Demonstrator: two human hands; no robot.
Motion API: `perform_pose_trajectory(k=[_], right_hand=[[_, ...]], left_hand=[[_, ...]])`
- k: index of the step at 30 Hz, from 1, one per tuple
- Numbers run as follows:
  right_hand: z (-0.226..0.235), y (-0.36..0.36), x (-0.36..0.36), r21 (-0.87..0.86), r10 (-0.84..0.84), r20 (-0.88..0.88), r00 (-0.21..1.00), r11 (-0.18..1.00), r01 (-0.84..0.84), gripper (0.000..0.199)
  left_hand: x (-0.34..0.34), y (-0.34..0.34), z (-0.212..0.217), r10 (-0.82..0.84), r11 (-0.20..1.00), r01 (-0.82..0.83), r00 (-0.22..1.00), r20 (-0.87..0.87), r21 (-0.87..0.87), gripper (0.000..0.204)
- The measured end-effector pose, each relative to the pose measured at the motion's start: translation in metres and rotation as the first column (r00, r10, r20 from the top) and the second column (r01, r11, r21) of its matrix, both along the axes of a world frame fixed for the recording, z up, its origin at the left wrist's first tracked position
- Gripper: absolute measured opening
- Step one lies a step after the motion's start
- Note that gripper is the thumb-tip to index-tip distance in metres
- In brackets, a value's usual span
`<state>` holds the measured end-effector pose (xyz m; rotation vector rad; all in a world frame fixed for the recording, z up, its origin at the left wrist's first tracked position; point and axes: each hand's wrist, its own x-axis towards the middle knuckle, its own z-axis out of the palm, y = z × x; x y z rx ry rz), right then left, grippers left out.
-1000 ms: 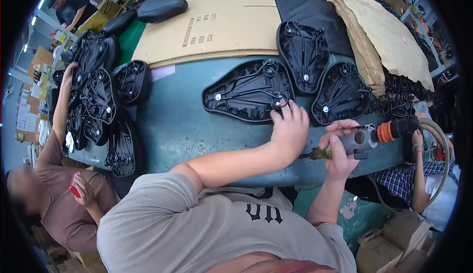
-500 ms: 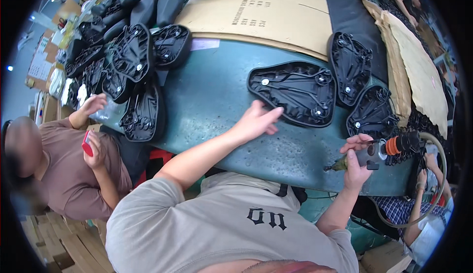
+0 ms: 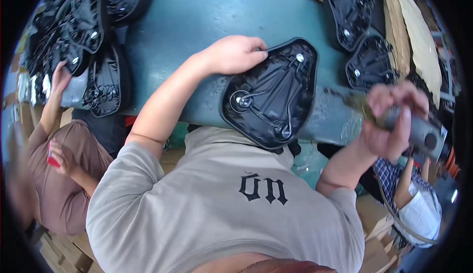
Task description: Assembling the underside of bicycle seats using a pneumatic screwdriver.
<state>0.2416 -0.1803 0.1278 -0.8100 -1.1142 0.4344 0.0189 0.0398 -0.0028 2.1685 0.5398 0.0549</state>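
Observation:
A black bicycle saddle lies upside down near the table's front edge, its narrow end pointing away to the right. Its metal rails and round bright fittings face up. My left hand grips the saddle's upper left rim, fingers curled and partly hidden. Raised at the right, my right hand is wrapped around a grey power screwdriver. The tool's thin bit points left, to the right of the saddle and apart from it; this area is blurred.
Upturned saddles are heaped at the table's left, beside a seated person holding a small red thing. Two more saddles lie far right. Cardboard covers the right edge. Another person works at the right.
The saddle has come nearer to me and turned, its wide end now towards me. My left hand has closed on its rim. My right hand has lifted the screwdriver; the view has tilted down.

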Motion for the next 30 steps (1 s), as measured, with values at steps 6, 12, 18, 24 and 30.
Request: perform_pose_trajectory(k=[6, 12, 18, 24, 30], right_hand=[[-0.018, 0.068, 0.001, -0.090, 0.015, -0.082, 0.996, 0.996, -0.022, 0.028], [-0.034, 0.087, 0.006, -0.158, 0.018, -0.068, 0.998, 0.987, -0.029, 0.025], [-0.041, 0.106, 0.018, -0.291, -0.009, -0.131, 0.991, 0.956, -0.030, 0.010], [-0.042, 0.105, 0.025, -0.281, 0.147, -0.041, 0.988, 0.948, -0.152, 0.011], [-0.046, 0.101, 0.030, -0.247, 0.151, -0.180, 0.972, 0.949, -0.193, 0.012]], left_hand=[[0.020, -0.026, 0.005, 0.018, 0.998, -0.013, 0.997, -0.079, 0.057, 0.037], [0.018, -0.026, -0.004, 0.053, 0.999, -0.054, 0.998, 0.031, 0.007, 0.038], [0.014, -0.026, -0.002, 0.078, 0.997, -0.078, 0.997, 0.003, -0.017, 0.038], [0.015, -0.024, 0.001, 0.077, 0.997, -0.078, 0.996, -0.048, -0.020, 0.039], [0.013, -0.026, 0.005, 0.081, 0.996, -0.084, 0.994, -0.078, -0.030, 0.041]])
